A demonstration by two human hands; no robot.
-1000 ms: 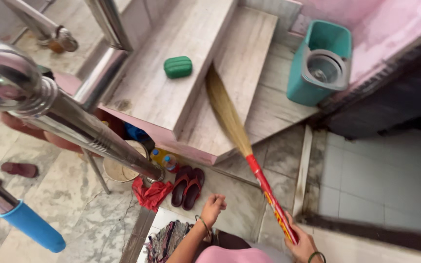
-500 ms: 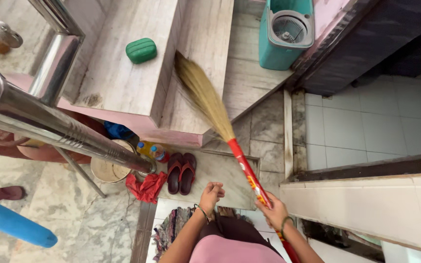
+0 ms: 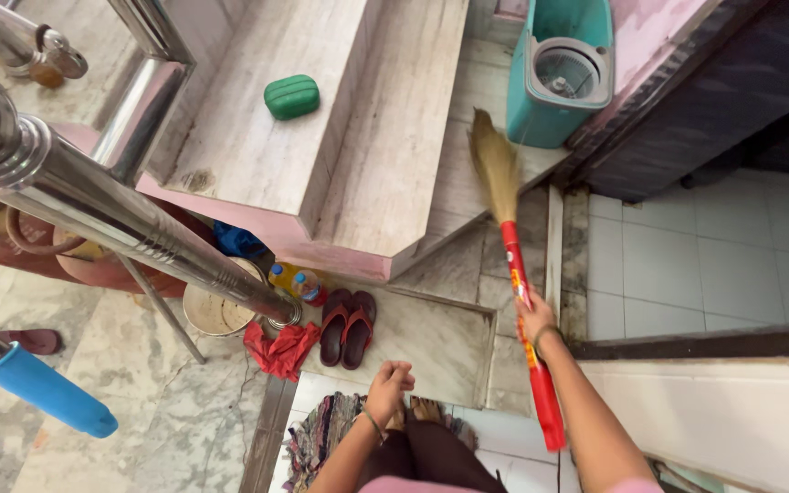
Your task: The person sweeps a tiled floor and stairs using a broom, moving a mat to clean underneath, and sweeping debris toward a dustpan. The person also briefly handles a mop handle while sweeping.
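My right hand [image 3: 533, 318] grips the red handle of a broom [image 3: 524, 301]. Its straw head [image 3: 495, 169] reaches down onto the lowest marble step, close to a teal mop bucket [image 3: 559, 78]. My left hand [image 3: 390, 383] hangs free in front of me, fingers curled in with nothing in them, above a multicoloured rag mat [image 3: 321, 438] where my bare feet stand.
A green soap-shaped box [image 3: 291, 97] lies on the upper marble step [image 3: 257, 137]. Dark red sandals [image 3: 349, 327], a red cloth [image 3: 281, 349], bottles [image 3: 296, 283] and a round bucket [image 3: 216, 310] sit at the stair's foot. A steel railing [image 3: 130, 233] crosses left; a blue-gripped pole [image 3: 43, 391] is lower left.
My right hand has slid up the broom handle and swung the broom rightward; the straw head left the middle step for the lowest step near the bucket. The left hand stays curled.
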